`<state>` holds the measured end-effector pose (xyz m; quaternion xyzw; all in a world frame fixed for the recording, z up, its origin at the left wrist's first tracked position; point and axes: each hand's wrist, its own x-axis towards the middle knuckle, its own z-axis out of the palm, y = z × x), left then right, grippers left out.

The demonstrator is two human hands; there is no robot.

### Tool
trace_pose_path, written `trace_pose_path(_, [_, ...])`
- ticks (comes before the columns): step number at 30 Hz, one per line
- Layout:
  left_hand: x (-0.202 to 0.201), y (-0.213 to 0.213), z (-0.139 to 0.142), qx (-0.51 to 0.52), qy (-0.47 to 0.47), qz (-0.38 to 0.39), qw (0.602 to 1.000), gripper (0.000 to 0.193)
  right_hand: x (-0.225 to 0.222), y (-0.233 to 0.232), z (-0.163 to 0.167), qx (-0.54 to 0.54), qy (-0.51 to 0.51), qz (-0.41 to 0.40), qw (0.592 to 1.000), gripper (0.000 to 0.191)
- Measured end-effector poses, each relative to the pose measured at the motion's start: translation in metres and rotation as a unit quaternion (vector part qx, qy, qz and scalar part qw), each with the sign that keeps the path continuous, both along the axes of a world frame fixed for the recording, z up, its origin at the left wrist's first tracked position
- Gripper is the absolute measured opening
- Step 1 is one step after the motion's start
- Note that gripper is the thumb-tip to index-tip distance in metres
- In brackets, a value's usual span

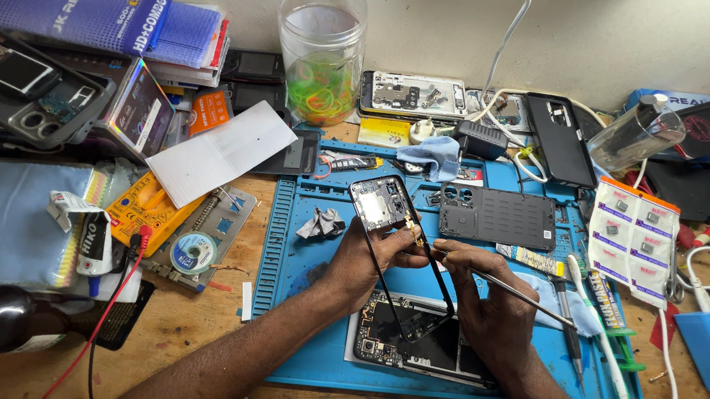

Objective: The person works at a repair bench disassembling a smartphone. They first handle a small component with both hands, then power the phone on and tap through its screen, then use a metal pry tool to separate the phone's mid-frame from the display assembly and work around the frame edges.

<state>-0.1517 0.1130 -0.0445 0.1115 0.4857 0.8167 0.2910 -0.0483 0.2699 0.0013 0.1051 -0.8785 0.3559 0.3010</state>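
Head view, looking down on a cluttered wooden tabletop (184,330) with a blue repair mat (300,364) at centre.

Left hand (367,264): fingers closed around the black phone frame (401,254), held tilted above the mat, far end up and to the left, near end down over a second opened phone (411,343) lying flat on the mat (circuit side up). Small board section visible at the frame's far end.

Right hand (486,307): fingers pinched shut on metal tweezers (525,296), handle trailing right, tips brought to the frame's right edge just beside the left thumb. Contact at the tips too small to confirm.

Around the hands: grey back cover (497,217) flat on the mat, far right of the frame; crumpled grey wipe (321,222) to the left; green-and-white toothbrush (605,346) and a dark screwdriver (567,313) near right. Further out, clear jar of coloured rubber bands (320,49) at the far edge, yellow multimeter (147,208) at left, dark bottle (3,320) at near left, strip of white parts sachets (634,243) at right.

Likely risks, judged from this pose: tweezer tips slipping off the thin edge and scratching or tearing a small part there (narrow target, frame unsupported in mid-air); frame twisting under a one-handed grip; a loosened small part dropping into the opened phone below or into the surrounding clutter.
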Motion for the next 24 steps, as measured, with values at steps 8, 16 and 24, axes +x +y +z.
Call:
trace_pose_path(8, [0.0005,-0.0010,-0.0010,0.021,-0.009,-0.005,1.000,0.023,0.0021,-0.0011,-0.0043,-0.123,-0.007,0.023,0.992,0.014])
trace_pose_path(16, [0.0016,-0.0029,0.0009,0.009,0.009,-0.013,1.000,0.024,-0.0048,-0.0013,-0.0074,-0.125,0.002,0.015,0.992,0.016])
trace_pose_path(24, [0.0035,-0.0052,0.0090,-0.009,0.020,-0.024,0.999,0.020,-0.0059,-0.0027,-0.0082,-0.097,0.001,0.008,0.995,0.016])
